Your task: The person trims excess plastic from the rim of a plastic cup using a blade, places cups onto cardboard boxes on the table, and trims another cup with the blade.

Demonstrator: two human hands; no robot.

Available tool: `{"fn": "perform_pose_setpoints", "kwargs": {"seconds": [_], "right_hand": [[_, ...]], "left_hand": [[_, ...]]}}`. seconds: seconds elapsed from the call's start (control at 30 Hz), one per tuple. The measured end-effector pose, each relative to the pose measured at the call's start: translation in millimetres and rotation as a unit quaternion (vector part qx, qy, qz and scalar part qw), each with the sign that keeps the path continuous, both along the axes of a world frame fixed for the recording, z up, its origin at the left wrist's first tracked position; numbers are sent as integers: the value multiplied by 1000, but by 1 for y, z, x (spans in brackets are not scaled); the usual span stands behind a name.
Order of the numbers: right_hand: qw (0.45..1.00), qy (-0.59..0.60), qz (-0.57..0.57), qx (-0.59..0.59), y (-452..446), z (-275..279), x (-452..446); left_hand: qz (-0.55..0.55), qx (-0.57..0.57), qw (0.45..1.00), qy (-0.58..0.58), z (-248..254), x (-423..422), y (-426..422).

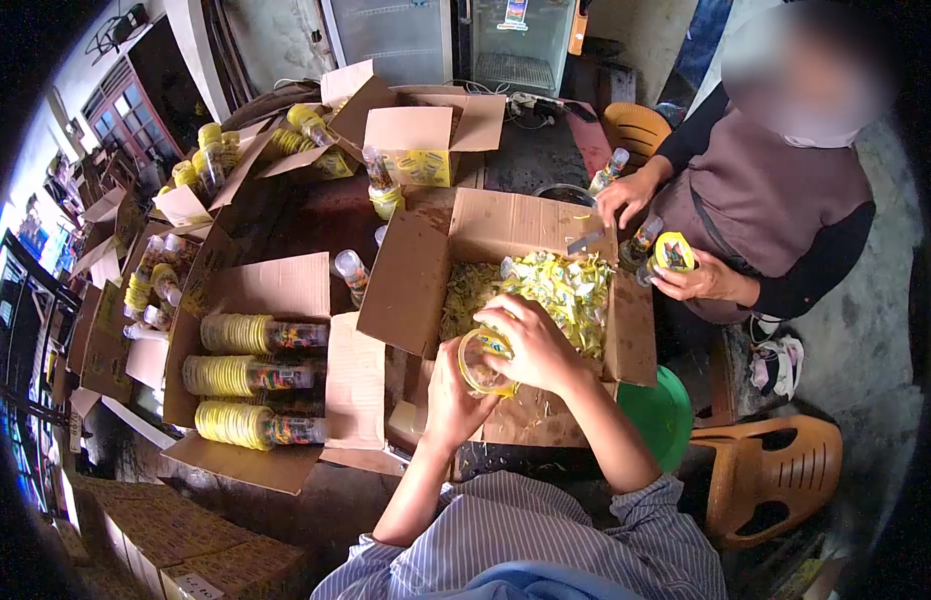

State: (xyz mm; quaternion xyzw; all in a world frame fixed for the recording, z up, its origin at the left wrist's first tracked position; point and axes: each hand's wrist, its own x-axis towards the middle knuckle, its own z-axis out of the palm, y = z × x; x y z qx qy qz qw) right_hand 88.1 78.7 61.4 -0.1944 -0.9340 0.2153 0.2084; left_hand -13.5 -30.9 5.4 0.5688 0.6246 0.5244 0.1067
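Observation:
My left hand point(453, 402) is wrapped round the side of a clear plastic cup point(477, 372) with a yellow rim. Fingers of my right hand point(530, 343) are bent over the top of the same cup, at its yellow rim. Both hands are above the near left edge of an open cardboard box point(630, 330). Inside that box lies a heap of yellow and green wrapper scraps point(560, 290). To the left, another open box point(255, 285) holds rows of stacked yellow-rimmed cups point(235, 375) lying on their sides.
A co-worker point(785, 200) at the right holds a yellow-topped cup point(673, 252). More boxes of cups point(160, 275) stand at the left. A green basin point(660, 415) and an orange chair point(775, 470) are at the near right. Closed cartons point(175, 530) lie lower left.

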Motion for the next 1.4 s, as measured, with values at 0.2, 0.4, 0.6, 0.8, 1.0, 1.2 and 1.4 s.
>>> {"fn": "perform_pose_setpoints", "kwargs": {"seconds": [0.2,0.4,0.6,0.8,1.0,1.2,1.4], "right_hand": [[991,13,75,106,4,-10,0],[974,45,143,170,-6,-32,3],[968,13,125,218,-14,-23,9],[980,-7,114,164,-34,-5,21],[990,75,101,67,-29,0,25],[986,146,65,43,-29,5,27],[979,188,72,-27,-27,1,26]], "left_hand": [[-49,-90,994,23,15,-9,-4],[-224,-189,950,-109,16,-31,-10],[-360,-262,872,-203,16,-35,-3],[-393,-359,845,-50,35,-38,-8],[-390,-282,872,-87,53,-36,-10],[-344,-155,923,-74,56,-24,-10],[-302,-123,940,-101,50,-15,-12]]}}
